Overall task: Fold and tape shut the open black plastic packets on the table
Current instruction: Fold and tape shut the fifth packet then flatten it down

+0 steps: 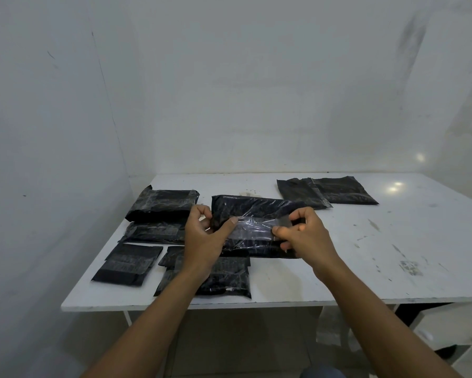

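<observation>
Two bare forearms reach up from the bottom edge to a white desk [338, 255], its top scuffed and marked with grey smears on the right side. Nearest the front edge lies a taped packet [229, 279], glossy and wrinkled, and to its left a flatter folded packet [128, 264] lies close to the desk's left edge. Just beyond these, the left grip [202, 236] and the right grip [303, 236] hold one black plastic packet [256, 208] between them, its long side running left to right and its lower edge overlapping the near taped packet in view. The left grip is clenched round the packet's left end, thumb laid along a clear tape strip [253, 227] that crosses the packet's face; the right grip clasps the right end, thumb and forefinger pinched on the strip's right end. Whether the packet rests on the desk or hangs above it cannot be told. Left of the hands, two more sealed packets [161, 208] lie one behind the other. At the far right corner, well apart, open flat packets [330, 190] overlap. Behind the desk a plain white wall [256, 91] rises, meeting a side wall [52, 132] at the left corner.
</observation>
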